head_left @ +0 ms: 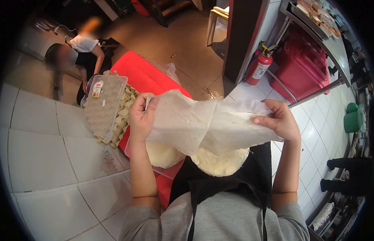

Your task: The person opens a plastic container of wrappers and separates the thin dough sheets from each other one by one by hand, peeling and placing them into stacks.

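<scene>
Holding wht. sheet (179, 124) betw. both hands, L hand (143, 116) & R hand (281, 122) fingers pinched on its ends, pale rounds (220, 164) below & betw. fingers, egg trays (123, 120) left of L fingers.

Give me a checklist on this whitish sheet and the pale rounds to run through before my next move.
1. Left hand gripping the whitish sheet: ok.
2. Right hand gripping it: ok.
3. Sheet flat and smooth: not ok, it sags and creases.
4. Left round and right round fully in view: not ok, the sheet hides part of each.
5. Sheet clear of both rounds: cannot tell.
</scene>
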Demonstrator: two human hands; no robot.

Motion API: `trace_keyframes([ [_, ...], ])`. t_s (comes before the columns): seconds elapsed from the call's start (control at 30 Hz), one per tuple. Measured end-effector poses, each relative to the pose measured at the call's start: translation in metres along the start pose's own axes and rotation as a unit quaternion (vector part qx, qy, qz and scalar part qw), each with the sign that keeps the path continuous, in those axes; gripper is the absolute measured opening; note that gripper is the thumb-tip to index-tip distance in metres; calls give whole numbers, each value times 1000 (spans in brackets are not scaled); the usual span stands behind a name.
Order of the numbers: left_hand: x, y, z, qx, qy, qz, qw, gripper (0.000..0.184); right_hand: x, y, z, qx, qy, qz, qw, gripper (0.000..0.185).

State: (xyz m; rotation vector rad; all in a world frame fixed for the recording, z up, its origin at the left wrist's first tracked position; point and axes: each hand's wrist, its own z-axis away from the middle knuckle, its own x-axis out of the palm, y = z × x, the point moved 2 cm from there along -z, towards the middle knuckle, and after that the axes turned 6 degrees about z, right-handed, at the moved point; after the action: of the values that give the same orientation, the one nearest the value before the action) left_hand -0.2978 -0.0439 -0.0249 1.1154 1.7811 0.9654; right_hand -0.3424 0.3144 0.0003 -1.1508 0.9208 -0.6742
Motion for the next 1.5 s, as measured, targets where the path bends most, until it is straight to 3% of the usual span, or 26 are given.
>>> trace_keyframes([
  [0.2, -39, -19, 19, -50, 57, 22, 997, 17, -15, 17, 7, 4, 12, -34, 999, 20],
  [0.3, -74, -36, 40, -125, 128, 22, 984, 21, -24, 30, 11, 19, 48, -58, 997, 19],
  [0.4, -97, -37, 58, -173, 118, 3, 978, 24, -24, 33, 10, 16, 53, -73, 996, 20],
  [0.5, -97, -57, 76, -232, 74, -124, 962, 26, -15, 45, 3, 18, 42, -66, 997, 20],
  [0.6, -74, -66, 81, -241, 8, -30, 970, 26, -7, 47, -1, 23, 37, -70, 997, 19],
  [0.7, -63, -47, 75, -242, 42, 53, 968, 27, -3, 46, -2, 30, 34, -81, 996, 19],
  [0.83, -81, -68, 84, -266, 163, 144, 939, 30, -6, 53, 0, 48, 40, -71, 996, 19],
  [1.03, -113, -183, 137, -265, 118, -83, 954, 37, -2, 55, 1, 54, 40, -77, 995, 20],
  [1.13, -131, -253, 174, -307, 96, -92, 942, 36, 1, 56, 0, 49, 21, -72, 996, 20],
  [1.23, -131, -246, 177, -303, 100, -288, 903, 33, 3, 54, 0, 53, 19, -74, 996, 19],
  [1.5, -131, -209, 178, -240, 107, -432, 863, 35, 7, 62, -3, 64, 9, -72, 995, 18],
])
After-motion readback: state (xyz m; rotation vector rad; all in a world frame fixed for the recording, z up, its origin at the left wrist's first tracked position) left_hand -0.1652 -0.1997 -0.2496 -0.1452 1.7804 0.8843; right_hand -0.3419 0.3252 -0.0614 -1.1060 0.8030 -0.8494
